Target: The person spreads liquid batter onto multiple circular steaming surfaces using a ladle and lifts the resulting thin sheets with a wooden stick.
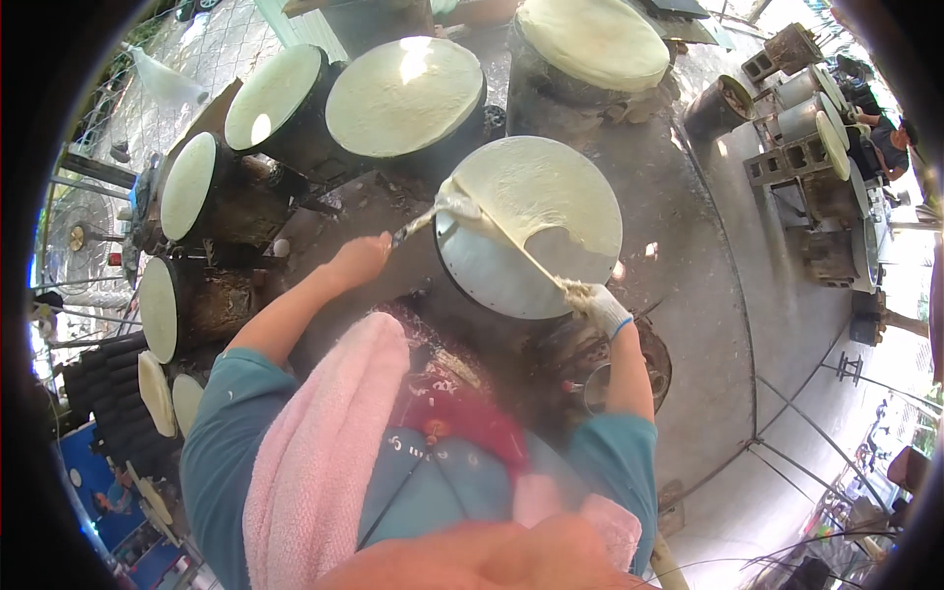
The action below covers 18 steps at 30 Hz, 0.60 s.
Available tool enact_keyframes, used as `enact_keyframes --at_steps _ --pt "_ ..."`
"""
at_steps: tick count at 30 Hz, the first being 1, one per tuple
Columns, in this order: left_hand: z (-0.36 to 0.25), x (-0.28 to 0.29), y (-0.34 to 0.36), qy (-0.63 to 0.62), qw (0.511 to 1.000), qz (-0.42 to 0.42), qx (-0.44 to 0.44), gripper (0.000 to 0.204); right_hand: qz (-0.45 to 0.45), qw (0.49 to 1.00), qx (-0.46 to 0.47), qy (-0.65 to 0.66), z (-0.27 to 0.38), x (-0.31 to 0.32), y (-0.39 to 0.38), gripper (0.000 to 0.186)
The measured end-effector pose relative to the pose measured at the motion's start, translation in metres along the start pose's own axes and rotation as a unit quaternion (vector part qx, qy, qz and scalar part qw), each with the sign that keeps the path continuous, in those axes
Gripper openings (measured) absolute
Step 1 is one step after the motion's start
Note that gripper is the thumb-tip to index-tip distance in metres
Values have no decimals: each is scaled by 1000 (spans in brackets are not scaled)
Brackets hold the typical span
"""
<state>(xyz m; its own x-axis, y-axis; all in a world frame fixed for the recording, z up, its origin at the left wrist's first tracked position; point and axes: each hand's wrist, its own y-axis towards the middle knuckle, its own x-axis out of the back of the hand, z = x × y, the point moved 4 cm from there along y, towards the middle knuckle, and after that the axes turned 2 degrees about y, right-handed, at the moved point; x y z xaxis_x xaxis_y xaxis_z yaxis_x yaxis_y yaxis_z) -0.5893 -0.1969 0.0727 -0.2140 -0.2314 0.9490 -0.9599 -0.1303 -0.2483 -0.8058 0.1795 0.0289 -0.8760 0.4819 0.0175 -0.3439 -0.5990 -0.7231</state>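
Note:
In front of me a round metal griddle (492, 270) carries a thin pale sheet (536, 182) that looks like cooked batter. Its near side is peeled up, baring grey metal, and a taut edge runs slantwise between my hands. My bare left hand (362, 260) grips the handle of a scraper (418, 223), whose far end lies under or against the lifted sheet at the griddle's left; pale material covers that end. At the near right rim, my right hand (602, 307), in a white glove, is closed on the bunched corner of the sheet.
More round drums with pale tops stand around: a left drum (189, 187), a far-left drum (275, 96), a far drum (405, 96) and a far-right one (592, 44). Cinder blocks (801, 157) and drums line the right side, near another person (890, 143). A pink towel (329, 442) hangs over my chest.

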Motion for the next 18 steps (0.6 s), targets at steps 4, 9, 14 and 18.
enact_keyframes --at_steps 4,9,14,18 --pt "-19 -25 -51 -35 993 107 -29 10 -46 972 90 214 -63 -44 -34 41" --pt "-23 11 -47 -278 942 189 13 16 -37 855 56 515 -78 -169 -32 34" --pt "36 59 -40 -440 891 -114 -25 17 -144 820 71 549 72 -264 45 20" --pt "81 79 -39 -443 885 -139 -17 12 -305 831 44 463 78 -298 133 18"
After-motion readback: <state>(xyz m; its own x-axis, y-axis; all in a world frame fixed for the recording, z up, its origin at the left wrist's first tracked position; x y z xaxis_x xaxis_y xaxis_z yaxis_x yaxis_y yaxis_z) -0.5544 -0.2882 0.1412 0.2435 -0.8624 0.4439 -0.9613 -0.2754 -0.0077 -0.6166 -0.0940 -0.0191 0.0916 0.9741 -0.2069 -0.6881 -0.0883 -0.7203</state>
